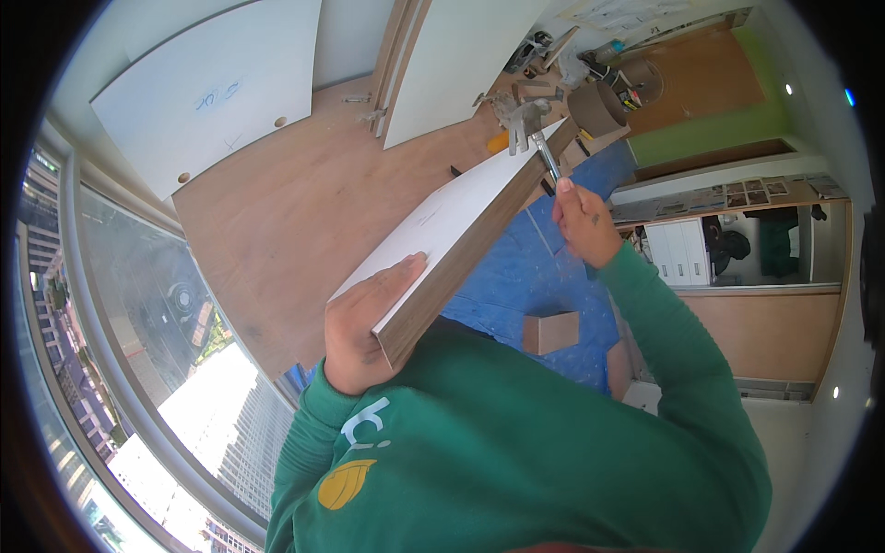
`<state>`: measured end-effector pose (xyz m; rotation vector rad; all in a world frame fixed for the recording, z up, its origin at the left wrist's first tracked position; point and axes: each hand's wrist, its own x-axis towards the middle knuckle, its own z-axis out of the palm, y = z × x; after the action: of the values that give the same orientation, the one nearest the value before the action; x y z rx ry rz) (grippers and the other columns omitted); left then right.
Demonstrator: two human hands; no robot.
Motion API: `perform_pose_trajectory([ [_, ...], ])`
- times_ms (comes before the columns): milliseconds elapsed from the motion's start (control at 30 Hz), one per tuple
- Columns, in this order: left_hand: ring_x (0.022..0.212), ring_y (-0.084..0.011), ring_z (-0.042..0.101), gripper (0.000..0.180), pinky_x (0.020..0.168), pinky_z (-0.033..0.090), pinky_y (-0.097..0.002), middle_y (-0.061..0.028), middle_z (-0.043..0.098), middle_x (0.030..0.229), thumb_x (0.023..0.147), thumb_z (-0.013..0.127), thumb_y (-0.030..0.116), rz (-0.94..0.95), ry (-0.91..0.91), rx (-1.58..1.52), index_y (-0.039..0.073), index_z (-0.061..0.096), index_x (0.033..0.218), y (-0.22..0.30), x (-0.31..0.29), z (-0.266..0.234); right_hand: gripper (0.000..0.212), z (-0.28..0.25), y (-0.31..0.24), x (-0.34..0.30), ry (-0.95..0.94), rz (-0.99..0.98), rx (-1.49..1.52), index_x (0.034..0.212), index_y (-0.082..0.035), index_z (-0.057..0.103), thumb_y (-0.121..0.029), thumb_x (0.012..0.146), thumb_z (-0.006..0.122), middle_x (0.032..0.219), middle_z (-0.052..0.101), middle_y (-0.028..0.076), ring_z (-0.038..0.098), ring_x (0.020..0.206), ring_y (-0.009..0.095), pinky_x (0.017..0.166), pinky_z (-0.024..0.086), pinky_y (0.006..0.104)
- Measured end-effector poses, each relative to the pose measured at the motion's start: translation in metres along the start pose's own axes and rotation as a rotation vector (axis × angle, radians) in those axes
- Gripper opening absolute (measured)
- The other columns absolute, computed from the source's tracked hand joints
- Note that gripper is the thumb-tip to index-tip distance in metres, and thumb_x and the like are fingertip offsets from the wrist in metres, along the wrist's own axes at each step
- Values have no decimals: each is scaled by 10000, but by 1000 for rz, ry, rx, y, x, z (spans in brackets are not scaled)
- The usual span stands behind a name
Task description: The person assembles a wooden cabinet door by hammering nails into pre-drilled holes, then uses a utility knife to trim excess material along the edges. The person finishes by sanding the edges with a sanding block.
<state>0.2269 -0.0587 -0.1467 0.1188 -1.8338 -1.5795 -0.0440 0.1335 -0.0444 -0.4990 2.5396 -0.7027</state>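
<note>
A long white board (466,205) with a brown wood-grain edge (470,249) slants from my body up to the right. My left hand (369,309) holds its near end, the fingers laid along the white face; its thumb is hidden. Closed around a hammer (548,158), my right hand (583,224) is beside the far end of the board. The hammer's metal head is over the far part of the board; whether it touches cannot be made out.
Blue sheeting (525,286) covers floor on the right, with a cardboard box (551,333) on it. A white panel (217,101) leans at the back left, near another upright panel (452,69). Tools and a round bin (597,109) crowd the far end. A window (175,304) runs along the left.
</note>
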Motion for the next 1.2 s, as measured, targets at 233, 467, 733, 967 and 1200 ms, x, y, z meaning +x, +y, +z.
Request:
perform_pose_trajectory([
  [233, 1053, -341, 746, 550, 951, 550, -360, -225, 739, 1195, 749, 716, -68, -23, -12, 42, -12, 690, 1295, -1, -3, 2, 640, -41, 17, 68, 116, -37, -93, 798, -54, 531, -613, 1069, 378, 571, 468, 28, 475, 426, 147, 392, 398, 313],
  [467, 1117, -349, 732, 557, 981, 548, -363, -208, 741, 1207, 751, 792, -36, -39, 17, 30, 6, 691, 1298, -4, -3, 1, 671, -45, 22, 88, 148, -32, -71, 799, -40, 566, -617, 1071, 358, 579, 502, 54, 523, 435, 174, 404, 430, 329],
  [733, 1048, -348, 745, 556, 950, 552, -360, -209, 745, 1185, 753, 765, -59, -52, 2, 24, 5, 692, 1301, -6, -5, 0, 664, -43, 24, 90, 136, -24, 9, 809, -48, 554, -624, 1070, 351, 571, 494, 51, 519, 438, 173, 412, 430, 325],
  [967, 1067, -345, 741, 560, 958, 549, -360, -210, 735, 1219, 754, 755, -52, -15, 9, 24, 5, 689, 1308, -13, -4, -3, 620, 35, -7, -10, -39, -345, 19, 813, -62, 560, -591, 1079, 376, 608, 491, 39, 497, 443, 166, 406, 429, 336],
  [1200, 1088, -346, 736, 582, 974, 543, -356, -211, 736, 1218, 736, 745, -51, -11, -12, 10, 8, 687, 1311, -9, 0, -3, 653, -32, 10, 43, 93, 93, 5, 791, -24, 566, -572, 1090, 374, 617, 513, 41, 523, 580, 164, 549, 432, 327],
])
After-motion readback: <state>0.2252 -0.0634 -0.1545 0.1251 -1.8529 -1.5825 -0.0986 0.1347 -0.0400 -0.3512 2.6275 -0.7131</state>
